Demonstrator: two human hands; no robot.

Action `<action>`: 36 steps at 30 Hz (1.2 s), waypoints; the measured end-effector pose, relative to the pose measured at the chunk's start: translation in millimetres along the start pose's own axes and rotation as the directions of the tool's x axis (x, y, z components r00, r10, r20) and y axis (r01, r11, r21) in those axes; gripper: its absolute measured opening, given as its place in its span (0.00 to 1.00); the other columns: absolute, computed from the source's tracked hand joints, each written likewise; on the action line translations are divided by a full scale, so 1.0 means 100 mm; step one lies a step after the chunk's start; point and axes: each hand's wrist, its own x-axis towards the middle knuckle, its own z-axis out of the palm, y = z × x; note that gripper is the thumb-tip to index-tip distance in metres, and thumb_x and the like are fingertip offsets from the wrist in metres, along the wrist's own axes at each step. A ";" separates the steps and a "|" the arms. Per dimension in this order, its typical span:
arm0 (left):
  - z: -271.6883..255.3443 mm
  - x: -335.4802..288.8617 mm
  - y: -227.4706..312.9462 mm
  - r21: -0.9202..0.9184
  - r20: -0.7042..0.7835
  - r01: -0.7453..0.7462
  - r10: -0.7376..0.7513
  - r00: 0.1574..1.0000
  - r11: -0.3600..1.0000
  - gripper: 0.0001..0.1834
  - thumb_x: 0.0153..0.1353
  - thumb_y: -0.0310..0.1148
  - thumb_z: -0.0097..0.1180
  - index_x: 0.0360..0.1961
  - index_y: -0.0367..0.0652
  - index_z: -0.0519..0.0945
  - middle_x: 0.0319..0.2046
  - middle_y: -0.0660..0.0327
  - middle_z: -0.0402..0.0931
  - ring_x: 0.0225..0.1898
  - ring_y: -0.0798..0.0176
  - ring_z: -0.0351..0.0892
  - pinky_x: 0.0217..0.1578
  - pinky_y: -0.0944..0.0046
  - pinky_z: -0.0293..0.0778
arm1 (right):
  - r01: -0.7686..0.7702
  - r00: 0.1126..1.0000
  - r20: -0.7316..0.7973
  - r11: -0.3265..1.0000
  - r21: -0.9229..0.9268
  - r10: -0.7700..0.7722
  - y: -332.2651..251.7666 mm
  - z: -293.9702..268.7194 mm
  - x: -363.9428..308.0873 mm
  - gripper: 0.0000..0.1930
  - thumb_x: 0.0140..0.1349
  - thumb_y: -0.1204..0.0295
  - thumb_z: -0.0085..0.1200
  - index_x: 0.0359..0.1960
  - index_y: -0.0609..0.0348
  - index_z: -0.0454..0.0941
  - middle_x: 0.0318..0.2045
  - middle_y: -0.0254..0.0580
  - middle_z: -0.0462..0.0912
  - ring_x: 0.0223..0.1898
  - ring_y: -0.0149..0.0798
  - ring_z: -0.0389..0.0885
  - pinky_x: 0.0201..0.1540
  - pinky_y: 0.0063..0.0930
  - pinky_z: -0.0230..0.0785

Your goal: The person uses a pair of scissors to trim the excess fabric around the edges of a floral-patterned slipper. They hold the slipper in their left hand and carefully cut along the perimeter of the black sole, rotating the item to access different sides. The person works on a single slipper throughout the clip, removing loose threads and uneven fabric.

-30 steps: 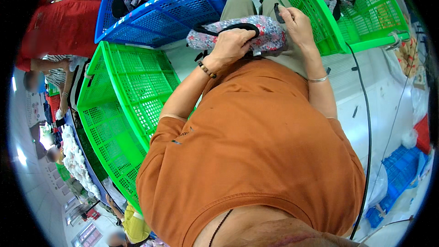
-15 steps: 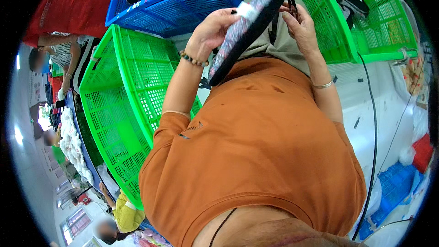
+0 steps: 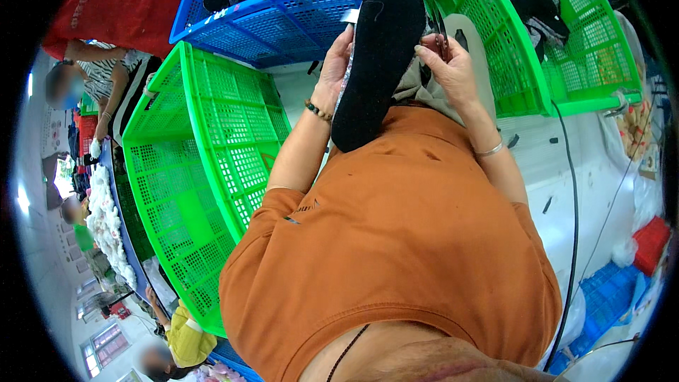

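Observation:
A slipper [image 3: 378, 64] with a black sole and a grey-and-pink patterned upper hangs in front of my body, its sole turned up toward me. My left hand [image 3: 335, 74] is closed on its left edge, beside a small white tag [image 3: 349, 16]. At the slipper's right edge, my right hand [image 3: 453, 74] has thumb and finger pinched together. Dark scissors [image 3: 443, 37] are tucked in that hand, partly hidden by the fingers. Whether the fingertips also pinch a thread or the fabric is too small to tell.
A blue crate [image 3: 283, 21] of patterned slippers stands ahead. Green crates [image 3: 205, 134] stand at the left, and another green crate [image 3: 527, 92] holding slippers is at the right. A black cable [image 3: 574, 191] runs down the right side. Other people work at a table at far left.
The slipper has turned from edge-on to show its whole black sole. My left hand has moved slightly right and down, and my right fingertips have come to the slipper's edge.

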 end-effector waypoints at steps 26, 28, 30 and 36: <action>0.48 -0.46 -0.14 0.838 0.136 -0.240 0.237 0.962 0.490 0.26 0.46 0.25 0.64 0.48 0.34 0.72 0.40 0.61 0.77 0.38 0.72 0.76 0.43 0.71 0.73 | 0.603 0.685 0.418 0.143 -0.785 -0.597 -0.96 -0.08 0.17 0.16 0.51 0.60 0.63 0.30 0.60 0.76 0.22 0.36 0.77 0.19 0.33 0.74 0.19 0.23 0.65; 0.49 -0.45 -0.17 0.837 0.152 -0.261 0.253 0.955 0.481 0.25 0.46 0.25 0.64 0.47 0.35 0.73 0.40 0.62 0.77 0.37 0.73 0.76 0.42 0.71 0.73 | 0.609 0.683 0.420 0.148 -0.779 -0.598 -0.97 -0.06 0.16 0.16 0.50 0.58 0.63 0.28 0.58 0.76 0.21 0.35 0.76 0.19 0.34 0.75 0.19 0.24 0.65; 0.48 -0.45 -0.18 0.839 0.137 -0.245 0.246 0.960 0.486 0.24 0.46 0.25 0.65 0.47 0.35 0.73 0.39 0.62 0.77 0.37 0.73 0.76 0.42 0.72 0.73 | 0.607 0.678 0.406 0.155 -0.780 -0.612 -0.96 -0.04 0.15 0.16 0.50 0.54 0.62 0.24 0.54 0.75 0.19 0.31 0.74 0.19 0.34 0.75 0.19 0.25 0.65; 0.51 -0.45 -0.21 0.850 0.126 -0.233 0.247 0.961 0.472 0.24 0.45 0.25 0.65 0.46 0.35 0.73 0.39 0.62 0.77 0.36 0.73 0.76 0.41 0.72 0.73 | 0.581 0.716 0.402 0.168 -0.796 -0.571 -1.00 -0.03 0.11 0.15 0.50 0.56 0.61 0.23 0.53 0.75 0.18 0.32 0.74 0.19 0.35 0.75 0.19 0.27 0.64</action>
